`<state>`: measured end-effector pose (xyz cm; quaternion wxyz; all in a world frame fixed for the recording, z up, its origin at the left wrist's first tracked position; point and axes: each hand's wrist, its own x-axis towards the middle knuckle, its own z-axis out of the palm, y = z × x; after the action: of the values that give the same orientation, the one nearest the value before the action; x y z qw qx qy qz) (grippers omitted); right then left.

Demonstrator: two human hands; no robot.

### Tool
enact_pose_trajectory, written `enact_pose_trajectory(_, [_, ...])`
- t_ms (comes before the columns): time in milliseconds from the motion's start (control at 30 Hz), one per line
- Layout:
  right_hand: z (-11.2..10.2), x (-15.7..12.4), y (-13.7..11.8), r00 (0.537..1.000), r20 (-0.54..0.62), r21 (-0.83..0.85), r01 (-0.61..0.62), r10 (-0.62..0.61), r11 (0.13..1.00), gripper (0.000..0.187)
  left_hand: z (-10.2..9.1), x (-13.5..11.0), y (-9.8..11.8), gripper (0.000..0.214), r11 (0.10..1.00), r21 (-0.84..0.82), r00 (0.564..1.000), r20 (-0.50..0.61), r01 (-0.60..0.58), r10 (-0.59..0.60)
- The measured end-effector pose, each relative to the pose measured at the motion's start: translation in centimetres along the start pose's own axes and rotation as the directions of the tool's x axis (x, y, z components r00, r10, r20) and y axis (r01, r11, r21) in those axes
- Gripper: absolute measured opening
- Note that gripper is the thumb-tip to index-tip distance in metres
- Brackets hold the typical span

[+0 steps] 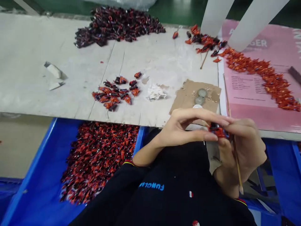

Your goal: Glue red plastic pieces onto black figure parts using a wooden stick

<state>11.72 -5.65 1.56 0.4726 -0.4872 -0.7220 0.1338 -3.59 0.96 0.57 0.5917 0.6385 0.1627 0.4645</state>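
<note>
My left hand (185, 128) and my right hand (244, 147) meet just below the table's front edge. Both pinch one small red and black folded piece (217, 130) between their fingertips. My right hand also holds a thin wooden stick (237, 163) that runs down past the palm. A small heap of the same red and black pieces (116, 92) lies on the grey table (28, 56) to the left of my hands.
A blue bin (44, 175) under the table's edge holds many such pieces. A large dark heap (117, 25) lies at the back. More red pieces (261, 72) trail over a pink sheet (254, 110) at right. A cardboard scrap (185, 94) carries two round caps.
</note>
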Motion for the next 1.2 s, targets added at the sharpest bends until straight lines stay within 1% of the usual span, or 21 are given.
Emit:
enact_pose_trajectory(67, [0.5,0.1,0.3,0.992,-0.110,0.004,0.061,-0.060,0.998,0.019,0.4,-0.6,0.2,0.030,0.990,0.064,0.991,-0.056,0.126,-0.123])
enact_pose_trajectory(100, [0.8,0.1,0.5,0.986,-0.143,-0.005,0.087,-0.087,0.996,0.020,0.6,-0.7,0.4,0.032,0.979,0.096,0.981,-0.082,0.181,-0.174])
enact_pose_trajectory(167, [1.2,0.3,0.9,0.982,-0.163,-0.022,0.098,-0.100,0.995,0.023,0.8,-0.7,0.6,0.036,0.956,0.139,0.963,-0.112,0.259,-0.245])
enact_pose_trajectory(200, [1.3,0.4,1.0,0.983,-0.157,-0.026,0.091,-0.094,0.996,0.024,0.9,-0.6,0.5,0.036,0.954,0.141,0.962,-0.112,0.264,-0.249])
enact_pose_trajectory(267, [1.3,0.5,1.2,0.985,-0.150,-0.043,0.081,-0.086,0.996,0.027,0.8,-0.4,0.1,0.035,0.971,0.106,0.975,-0.094,0.213,-0.203])
enact_pose_trajectory(367, [1.0,0.5,1.3,0.988,-0.138,-0.066,0.060,-0.069,0.996,0.029,0.7,0.0,-0.7,0.032,0.996,0.014,0.994,-0.070,0.087,-0.086])
enact_pose_trajectory(500, [1.0,0.5,1.6,0.988,-0.145,-0.060,0.039,-0.047,0.997,0.027,0.7,0.4,-1.3,0.023,0.996,-0.084,0.997,-0.072,0.017,-0.023])
enact_pose_trajectory(567, [1.1,0.6,1.9,0.988,-0.144,-0.054,0.045,-0.053,0.998,0.026,0.8,0.7,-1.3,0.020,0.996,-0.093,0.997,-0.080,0.009,-0.016])
enact_pose_trajectory(667, [1.1,0.7,2.5,0.991,-0.119,-0.100,0.045,-0.057,0.994,0.021,0.8,1.1,-1.0,0.019,1.000,0.004,0.994,-0.102,-0.026,0.026])
enact_pose_trajectory(733, [1.0,0.8,2.7,0.992,-0.103,-0.133,0.055,-0.068,0.990,0.020,0.9,1.3,-0.8,0.018,0.989,0.121,0.990,-0.102,-0.084,0.097])
enact_pose_trajectory(833, [0.9,0.9,2.8,0.991,-0.102,-0.130,0.074,-0.087,0.989,0.021,1.1,1.5,-0.5,0.023,0.944,0.283,0.977,-0.075,-0.171,0.199])
enact_pose_trajectory(900, [1.0,0.8,2.8,0.989,-0.118,-0.123,0.077,-0.091,0.989,0.022,1.2,1.4,-0.5,0.026,0.908,0.355,0.965,-0.055,-0.222,0.257])
enact_pose_trajectory(967, [1.2,0.6,2.8,0.985,-0.138,-0.109,0.089,-0.103,0.990,0.021,1.2,1.3,-0.6,0.027,0.878,0.396,0.950,-0.041,-0.269,0.309])
enact_pose_trajectory(1067, [1.6,0.3,2.8,0.983,-0.144,-0.098,0.098,-0.111,0.990,0.014,1.3,1.0,-0.8,0.022,0.848,0.414,0.926,-0.025,-0.332,0.375])
enact_pose_trajectory(1133, [1.8,0.2,2.7,0.987,-0.126,-0.103,0.090,-0.103,0.991,0.010,1.3,0.7,-0.9,0.019,0.836,0.421,0.918,-0.022,-0.352,0.397])
enact_pose_trajectory(1200, [1.9,0.1,2.5,0.991,-0.098,-0.113,0.085,-0.097,0.990,0.009,1.2,0.5,-0.9,0.017,0.826,0.444,0.914,-0.036,-0.347,0.403])
